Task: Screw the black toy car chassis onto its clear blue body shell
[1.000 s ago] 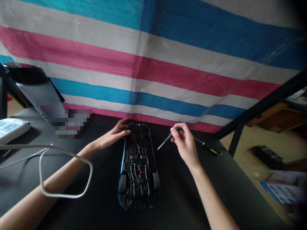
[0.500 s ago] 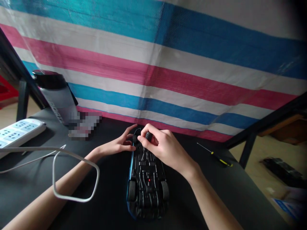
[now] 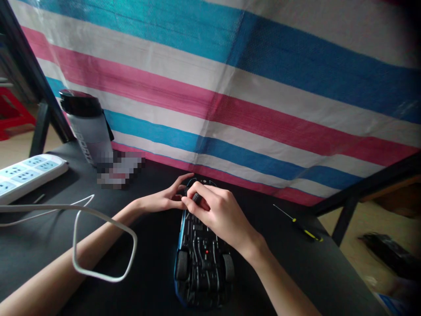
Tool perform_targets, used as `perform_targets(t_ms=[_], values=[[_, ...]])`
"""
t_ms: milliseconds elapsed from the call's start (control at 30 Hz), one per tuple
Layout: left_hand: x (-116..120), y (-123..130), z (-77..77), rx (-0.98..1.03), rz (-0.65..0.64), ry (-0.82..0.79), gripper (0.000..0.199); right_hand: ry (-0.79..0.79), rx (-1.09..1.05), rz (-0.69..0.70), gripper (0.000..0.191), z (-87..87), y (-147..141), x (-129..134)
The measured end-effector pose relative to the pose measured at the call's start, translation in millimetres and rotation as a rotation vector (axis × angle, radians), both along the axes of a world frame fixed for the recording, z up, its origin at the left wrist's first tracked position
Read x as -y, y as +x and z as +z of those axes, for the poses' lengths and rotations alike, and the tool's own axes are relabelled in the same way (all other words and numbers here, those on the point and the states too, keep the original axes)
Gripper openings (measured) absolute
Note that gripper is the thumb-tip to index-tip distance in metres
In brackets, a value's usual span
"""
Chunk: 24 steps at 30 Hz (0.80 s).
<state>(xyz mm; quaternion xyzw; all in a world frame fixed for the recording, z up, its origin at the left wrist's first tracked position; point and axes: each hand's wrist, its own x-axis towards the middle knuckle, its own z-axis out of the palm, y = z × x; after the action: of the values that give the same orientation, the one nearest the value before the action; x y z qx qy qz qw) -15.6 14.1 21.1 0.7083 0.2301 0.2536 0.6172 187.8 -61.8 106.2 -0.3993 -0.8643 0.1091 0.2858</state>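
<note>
A blue toy car lies upside down on the black table, its black underside and two near wheels showing. My left hand is at the car's far left side, with the thumb and fingers bent around the edge near the far wheel, gripping it there. Over the far part of the underside, my right hand pinches a small black ribbed handle, which looks like a screwdriver's. Its lower end is hidden by the fingers. My right hand covers much of the car's far half.
A yellow-and-black screwdriver lies to the right. On the left are a white power strip, a looped white cable crossing above my left forearm, and a sports bottle. Striped sheeting hangs behind the table.
My right hand and the ribbed handle have shifted slightly left and nearer over the car. The handle now leans more to the left. My left hand stays by the car; the view has tilted slightly.
</note>
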Motion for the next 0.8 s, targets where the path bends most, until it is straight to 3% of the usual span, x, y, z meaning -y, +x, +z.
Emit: perform_targets(t_ms=[300,433,533,700,800], values=[[0,-1,-2.6,0.007,-0.012,-0.016,0.097,0.189,0.114,-0.179,0.019,-5.5,-9,9],[-3,-1,-8.3,0.044,-0.032,0.005,0.094,0.104,0.07,-0.083,0.006,-2.0,-10,11],[-4,-1,-11.1,0.059,-0.021,0.006,0.093,0.076,0.065,-0.003,0.018,1.4,-7,8],[-3,-1,-9.0,0.065,-0.042,-0.019,0.092,0.1,0.105,-0.074,0.016,2.1,-3,5],[-2,-1,-7.8,0.063,-0.047,-0.042,0.093,0.047,0.085,-0.042,0.017,3.8,-1,6]])
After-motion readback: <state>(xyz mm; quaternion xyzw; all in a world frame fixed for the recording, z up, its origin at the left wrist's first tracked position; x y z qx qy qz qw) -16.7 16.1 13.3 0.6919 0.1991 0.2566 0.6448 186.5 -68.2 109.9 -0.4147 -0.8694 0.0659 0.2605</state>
